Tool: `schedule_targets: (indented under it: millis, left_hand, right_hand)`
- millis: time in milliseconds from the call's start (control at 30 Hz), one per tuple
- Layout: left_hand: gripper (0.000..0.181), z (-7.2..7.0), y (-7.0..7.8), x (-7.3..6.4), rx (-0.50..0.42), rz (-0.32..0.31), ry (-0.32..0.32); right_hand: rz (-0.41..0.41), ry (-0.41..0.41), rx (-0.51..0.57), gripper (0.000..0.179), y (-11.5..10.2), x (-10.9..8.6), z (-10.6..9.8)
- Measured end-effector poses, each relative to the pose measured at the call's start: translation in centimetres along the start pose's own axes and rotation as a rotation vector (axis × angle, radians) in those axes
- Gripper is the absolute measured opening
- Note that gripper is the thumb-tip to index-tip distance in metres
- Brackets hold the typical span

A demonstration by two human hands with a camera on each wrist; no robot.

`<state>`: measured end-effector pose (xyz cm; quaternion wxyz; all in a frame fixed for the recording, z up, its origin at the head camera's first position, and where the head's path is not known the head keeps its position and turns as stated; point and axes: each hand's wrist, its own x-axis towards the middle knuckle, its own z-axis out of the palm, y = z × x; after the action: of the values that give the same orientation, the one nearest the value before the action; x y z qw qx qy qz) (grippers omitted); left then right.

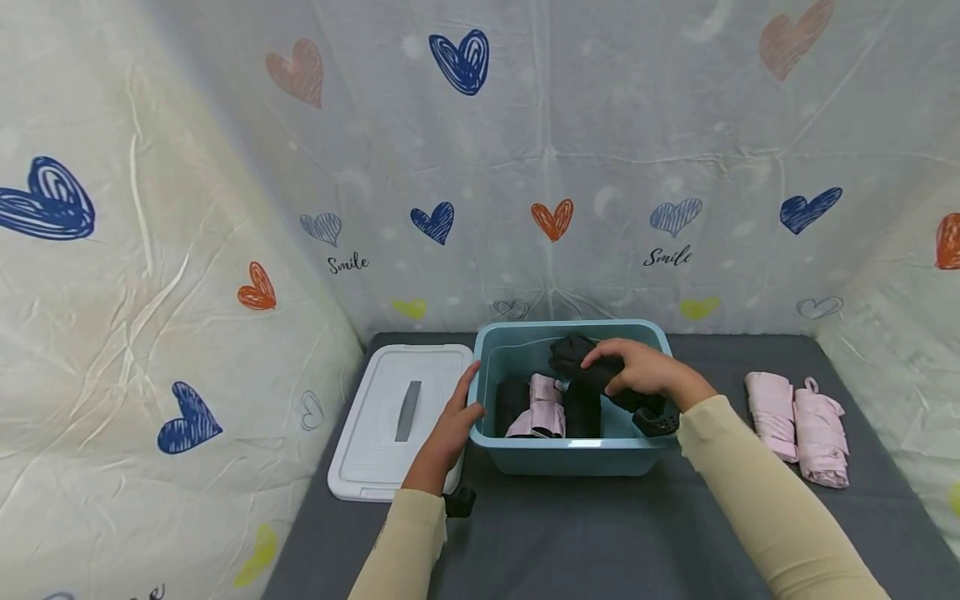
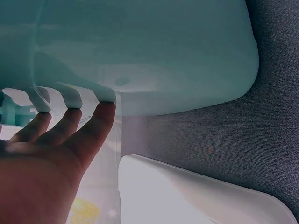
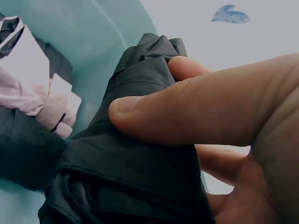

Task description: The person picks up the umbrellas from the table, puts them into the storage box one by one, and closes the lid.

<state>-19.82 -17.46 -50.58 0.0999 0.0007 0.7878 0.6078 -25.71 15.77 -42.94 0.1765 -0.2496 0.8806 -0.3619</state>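
My right hand (image 1: 647,368) grips a black folded umbrella (image 1: 572,353) over the right part of a blue-green plastic bin (image 1: 562,460). In the right wrist view, the thumb lies across the umbrella's rolled fabric (image 3: 135,158), with other fingers partly hidden behind it. Inside the bin, a pink folded umbrella (image 1: 546,402) lies between a black one (image 1: 582,410) and another dark roll (image 1: 512,402). At the bin's left side is my left hand (image 1: 444,437); the left wrist view shows its extended fingertips touching the wall.
A white lid (image 1: 375,425) with a grey handle (image 1: 407,411) lies left of the bin. Two pink folded umbrellas (image 1: 771,415) rest side by side to the right on the dark grey tabletop (image 1: 570,533). A heart-printed curtain (image 1: 487,150) hangs behind.
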Motion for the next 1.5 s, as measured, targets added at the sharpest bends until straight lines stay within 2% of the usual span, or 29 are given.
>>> schedule_targets:
  millis: [467,767,1167,1300,1500]
  left_hand:
    - [0.075,-0.1,0.0,0.1,-0.008,-0.017,-0.011]
    - [0.079,-0.1,0.2,-0.2,-0.003,0.019,-0.008]
    - [0.079,-0.1,0.3,-0.3,0.001,0.019,-0.005]
    - [0.078,-0.1,0.3,-0.2,-0.005,0.022,-0.018]
    - [0.078,-0.1,0.3,-0.2,-0.021,0.018,-0.023]
  right_hand:
    - [0.092,-0.055,-0.08,0.047,0.8,1.2,0.8]
    - [0.156,-0.039,-0.077,0.048,1.0,1.7,1.6]
    - [0.273,-0.01,-0.005,0.047,1.5,1.9,2.1]
    - [0.294,-0.009,-0.041,0.044,1.8,2.0,2.1]
    - [0.384,0.027,-0.068,0.037,1.7,1.9,1.6]
